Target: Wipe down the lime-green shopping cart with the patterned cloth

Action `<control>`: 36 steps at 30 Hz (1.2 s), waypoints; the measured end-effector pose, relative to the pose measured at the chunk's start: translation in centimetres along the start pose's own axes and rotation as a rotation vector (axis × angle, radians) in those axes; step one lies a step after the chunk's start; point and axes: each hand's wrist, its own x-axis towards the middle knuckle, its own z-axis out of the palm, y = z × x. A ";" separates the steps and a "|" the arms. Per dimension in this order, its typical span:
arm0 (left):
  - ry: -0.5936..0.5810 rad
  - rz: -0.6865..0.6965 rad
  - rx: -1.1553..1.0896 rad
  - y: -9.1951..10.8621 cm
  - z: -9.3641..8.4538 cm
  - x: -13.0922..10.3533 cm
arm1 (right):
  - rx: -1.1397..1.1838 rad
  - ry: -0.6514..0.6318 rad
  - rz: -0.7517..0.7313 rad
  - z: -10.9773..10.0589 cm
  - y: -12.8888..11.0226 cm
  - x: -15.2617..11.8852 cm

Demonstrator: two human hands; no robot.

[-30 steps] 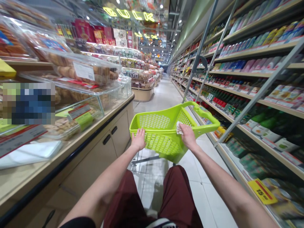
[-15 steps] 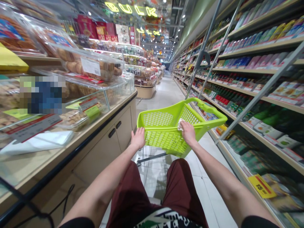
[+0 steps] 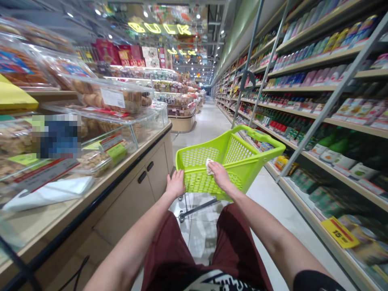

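I am looking down a supermarket aisle with a lime-green trolley basket (image 3: pixel 233 155) straight ahead at twelve o'clock. My left hand (image 3: pixel 175 184) is curling its grip over the basket's near left corner, closed on the rim, which I judge is steadying it. My right hand (image 3: pixel 220 176) is resting on the near rim just to the right, fingers closed on a small white cloth (image 3: pixel 209 166) and pressing it to the plastic, as one would to wipe the edge. The basket is showing nothing inside through its mesh walls.

At nine o'clock a worktop (image 3: pixel 91 190) is carrying clear lidded bins (image 3: pixel 115 117) holding baked goods, with price tags propped in front and a white folded sheet (image 3: pixel 50 192) lying flat nearer me. At three o'clock shelves (image 3: pixel 318 117) are holding rows of bottles and packets, and a yellow price label (image 3: pixel 340 237) is hanging off the lower edge.
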 end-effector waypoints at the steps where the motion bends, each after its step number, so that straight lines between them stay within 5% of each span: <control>1: -0.003 0.002 -0.007 -0.1 0.0 0.1 | -0.047 0.037 0.050 -1.1 1.5 -0.5; 5: 0.026 0.010 -0.016 -0.3 0.0 0.2 | -0.205 0.116 0.195 -3.7 5.6 -2.0; 12: 0.088 0.036 0.044 0.0 0.1 -0.9 | -0.142 0.058 0.227 -1.8 5.3 -1.6; 17: 0.100 0.068 0.037 0.9 0.3 -1.9 | -0.071 0.007 0.275 -2.5 6.8 -0.7; 20: 0.078 0.094 0.029 1.9 0.1 -2.0 | -0.017 0.015 0.291 -1.9 6.2 0.1; 27: -0.069 0.192 -0.038 3.5 -0.7 -1.4 | 0.172 -0.028 0.046 3.2 -0.5 0.6; 36: -0.133 0.173 -0.005 3.3 -0.6 0.2 | 0.136 0.106 0.217 1.1 3.2 -0.5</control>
